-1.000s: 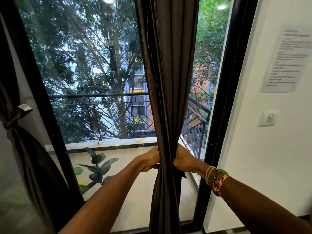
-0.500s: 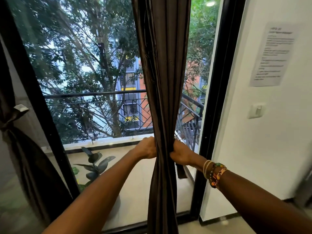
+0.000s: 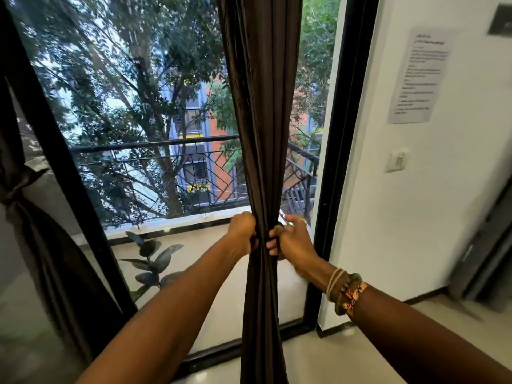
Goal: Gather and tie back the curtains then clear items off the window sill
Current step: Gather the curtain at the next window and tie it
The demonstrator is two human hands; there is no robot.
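A dark brown curtain [image 3: 260, 106] hangs gathered into a narrow bundle in front of the big window. My left hand [image 3: 243, 234] grips the bundle from its left side at waist height. My right hand [image 3: 291, 239] grips it from the right, fingers wrapped around the fabric; bracelets sit on that wrist. The two hands pinch the curtain between them. At the far left a second dark curtain [image 3: 41, 245] hangs tied back at a knot [image 3: 16, 178].
A black window frame post [image 3: 340, 162] stands right of the curtain, then a white wall with a light switch [image 3: 397, 160] and a paper notice [image 3: 421, 76]. Outside are a balcony railing [image 3: 155, 145] and a potted plant [image 3: 152, 261]. A dark door edge [image 3: 487, 245] is at the right.
The view has tilted and shifted, showing more floor and wall on the right. Both hands stay clamped on the curtain bundle; the right hand's fingers have wrapped further round it.
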